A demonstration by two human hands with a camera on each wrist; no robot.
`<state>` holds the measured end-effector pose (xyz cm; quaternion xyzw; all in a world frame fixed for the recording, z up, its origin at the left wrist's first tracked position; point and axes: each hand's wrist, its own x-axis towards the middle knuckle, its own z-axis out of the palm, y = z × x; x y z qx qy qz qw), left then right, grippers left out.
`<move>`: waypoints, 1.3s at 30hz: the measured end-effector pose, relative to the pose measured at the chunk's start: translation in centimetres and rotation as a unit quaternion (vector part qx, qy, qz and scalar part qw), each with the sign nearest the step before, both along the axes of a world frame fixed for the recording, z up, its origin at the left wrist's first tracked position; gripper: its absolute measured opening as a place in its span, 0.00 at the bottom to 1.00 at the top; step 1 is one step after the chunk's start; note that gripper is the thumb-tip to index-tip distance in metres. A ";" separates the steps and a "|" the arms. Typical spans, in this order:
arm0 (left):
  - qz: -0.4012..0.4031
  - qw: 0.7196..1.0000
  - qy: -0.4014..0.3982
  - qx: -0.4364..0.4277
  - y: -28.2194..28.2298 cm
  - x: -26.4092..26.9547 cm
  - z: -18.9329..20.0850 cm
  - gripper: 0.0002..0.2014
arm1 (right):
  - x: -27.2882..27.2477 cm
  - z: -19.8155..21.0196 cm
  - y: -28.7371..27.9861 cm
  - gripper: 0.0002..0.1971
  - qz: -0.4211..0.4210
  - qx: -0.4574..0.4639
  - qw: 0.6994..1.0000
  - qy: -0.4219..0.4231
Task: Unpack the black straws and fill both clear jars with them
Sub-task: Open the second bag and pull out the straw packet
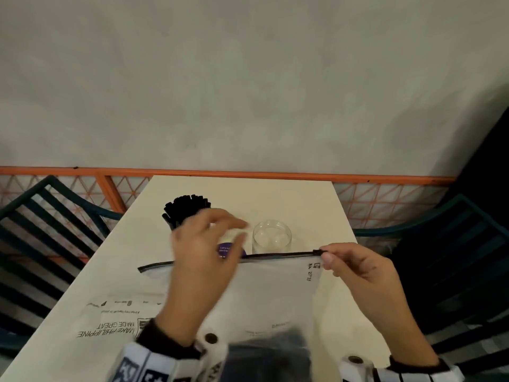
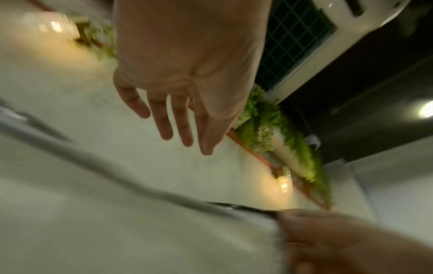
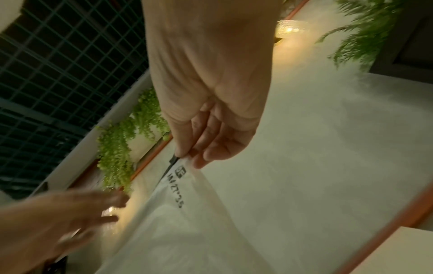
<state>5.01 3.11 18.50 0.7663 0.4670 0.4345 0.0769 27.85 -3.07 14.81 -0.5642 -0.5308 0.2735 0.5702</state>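
bag (image 1: 275, 288) print reads "make philippine made great"

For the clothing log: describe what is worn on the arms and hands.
Both hands, left hand and right hand, are bare: no gloves or rings visible. Each wrist has a dark cuff under a white band with dark block markings and a round dark button.

Bag, right edge: I read "No. 27'35" printed sideways on the frosted zip bag (image 1: 275, 288), under a small square mark.
Paper on table: I read "MAKE PHILIPPINE MADE GREAT", upside down to me, on the printed sheet (image 1: 110, 326).
Purple label: too blurred to read.
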 end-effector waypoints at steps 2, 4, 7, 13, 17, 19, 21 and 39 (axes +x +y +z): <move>-0.056 0.998 0.017 -0.021 -1.2 3.0 0.0 0.10 | -1.0 -0.1 0.2 0.10 -0.008 0.003 1.000 -0.024; -0.087 0.995 0.036 -0.032 -1.6 5.1 -0.7 0.12 | -1.8 -0.2 0.3 0.10 -0.006 0.015 0.998 -0.060; -0.094 0.993 0.058 -0.030 -1.5 6.1 -1.7 0.11 | -2.1 -0.5 0.2 0.07 -0.015 0.031 0.993 -0.110; -0.082 0.988 0.129 0.000 -1.4 6.1 -2.1 0.11 | -1.8 -0.7 -0.3 0.01 -0.037 0.040 0.990 -0.127; -0.080 0.985 0.150 0.013 -1.5 5.6 -2.1 0.07 | -2.2 -0.9 -0.3 0.01 -0.038 0.050 0.986 -0.152; -0.070 0.986 0.152 0.010 -1.3 4.7 -2.3 0.03 | -1.6 -1.2 -0.3 0.05 -0.063 0.050 0.986 -0.149; -0.049 0.988 0.147 0.001 -0.9 3.1 -2.5 0.01 | -0.5 -1.5 -0.3 0.08 -0.087 0.044 0.986 -0.133; -0.059 0.988 0.119 -0.085 -0.6 -2.5 -3.9 0.14 | 1.5 -2.8 -0.8 0.11 0.017 0.015 1.000 0.013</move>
